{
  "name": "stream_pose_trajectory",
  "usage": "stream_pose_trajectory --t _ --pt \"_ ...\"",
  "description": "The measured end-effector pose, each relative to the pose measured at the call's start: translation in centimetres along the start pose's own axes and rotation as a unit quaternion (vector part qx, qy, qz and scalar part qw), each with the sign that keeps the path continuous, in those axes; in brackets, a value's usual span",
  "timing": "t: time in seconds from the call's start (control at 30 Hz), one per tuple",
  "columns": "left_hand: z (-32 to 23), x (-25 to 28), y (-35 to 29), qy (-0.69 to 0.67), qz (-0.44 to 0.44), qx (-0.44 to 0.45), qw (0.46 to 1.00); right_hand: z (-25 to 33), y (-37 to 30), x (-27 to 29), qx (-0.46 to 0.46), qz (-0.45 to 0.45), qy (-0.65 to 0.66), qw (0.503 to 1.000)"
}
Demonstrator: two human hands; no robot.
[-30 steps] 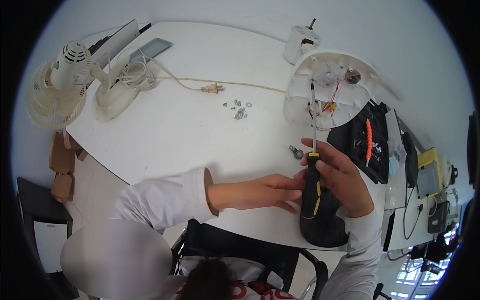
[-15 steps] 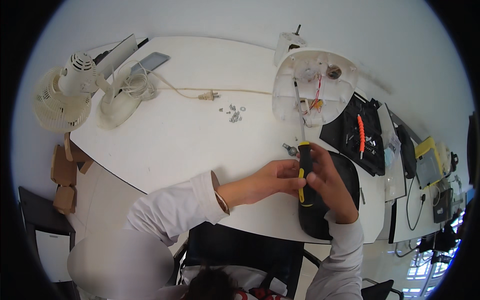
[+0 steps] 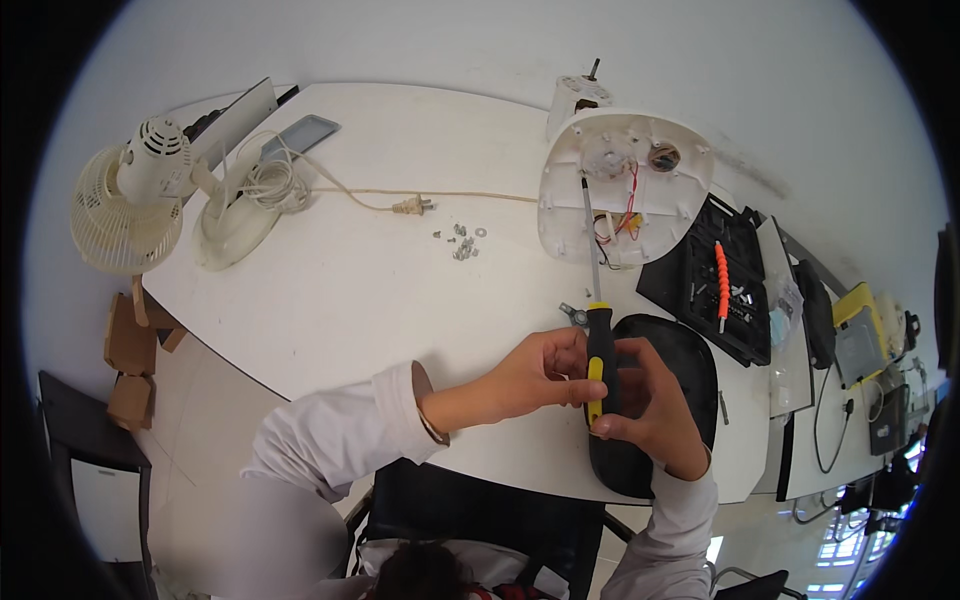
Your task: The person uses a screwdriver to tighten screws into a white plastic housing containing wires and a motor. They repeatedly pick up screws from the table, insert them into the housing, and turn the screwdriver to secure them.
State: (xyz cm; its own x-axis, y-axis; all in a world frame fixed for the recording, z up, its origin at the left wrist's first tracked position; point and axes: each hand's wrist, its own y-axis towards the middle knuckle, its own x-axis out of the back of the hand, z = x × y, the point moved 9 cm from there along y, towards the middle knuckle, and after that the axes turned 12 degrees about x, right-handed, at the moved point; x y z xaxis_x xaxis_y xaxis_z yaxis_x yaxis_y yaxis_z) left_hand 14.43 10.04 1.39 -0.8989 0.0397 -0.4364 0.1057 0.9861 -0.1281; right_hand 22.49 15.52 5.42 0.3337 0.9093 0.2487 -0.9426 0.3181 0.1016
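Surface (image 3: 330, 300): a white table spreading out ahead of both hands, carrying everything below.
Desk fan (image 3: 140, 200): a whole cream fan standing far to the left of the left hand, its cord (image 3: 440, 200) running across toward the middle.
Fan base (image 3: 620, 180): an opened white housing lying just beyond the hands, its inside facing up with red wiring and a round socket showing.
Black pad (image 3: 670, 350): a dark oval piece lying directly under the right hand, touching the near edge of the surface.
Tool case (image 3: 720, 280): an open black case to the right of the hands, an orange-handled tool lying in it.
Screwdriver (image 3: 598, 350): black and yellow handle between the two hands, the long shaft pointing away so that its tip reaches the left rim of the fan base.
Right hand (image 3: 650, 400): closed around the lower part of the screwdriver handle.
Left hand (image 3: 540, 370): fingers pinched together on the handle from the left side, steadying it.
Loose screws (image 3: 462, 240): a small scatter well ahead and left of the left hand.
Small metal part (image 3: 573, 314): lying just beyond the left hand, beside the shaft.
Step in hand: by my reading, working a fastener in the fan base with the screwdriver.
Next move calls for: probably keeping the tip seated and the shaft straight while the handle turns.
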Motion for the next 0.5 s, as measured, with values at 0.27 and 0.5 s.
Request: stream_pose_trajectory --t 0.27,0.5 --pt "-1.4 0.6 -0.2 0.039 -0.032 -0.095 0.994 -0.7 -0.7 -0.7 -0.071 0.001 0.17 0.983" --pt "-1.1 1.9 0.3 -0.006 -0.043 -0.058 0.997 0.4 -1.5 -2.0 -0.097 0.034 0.242 0.965"
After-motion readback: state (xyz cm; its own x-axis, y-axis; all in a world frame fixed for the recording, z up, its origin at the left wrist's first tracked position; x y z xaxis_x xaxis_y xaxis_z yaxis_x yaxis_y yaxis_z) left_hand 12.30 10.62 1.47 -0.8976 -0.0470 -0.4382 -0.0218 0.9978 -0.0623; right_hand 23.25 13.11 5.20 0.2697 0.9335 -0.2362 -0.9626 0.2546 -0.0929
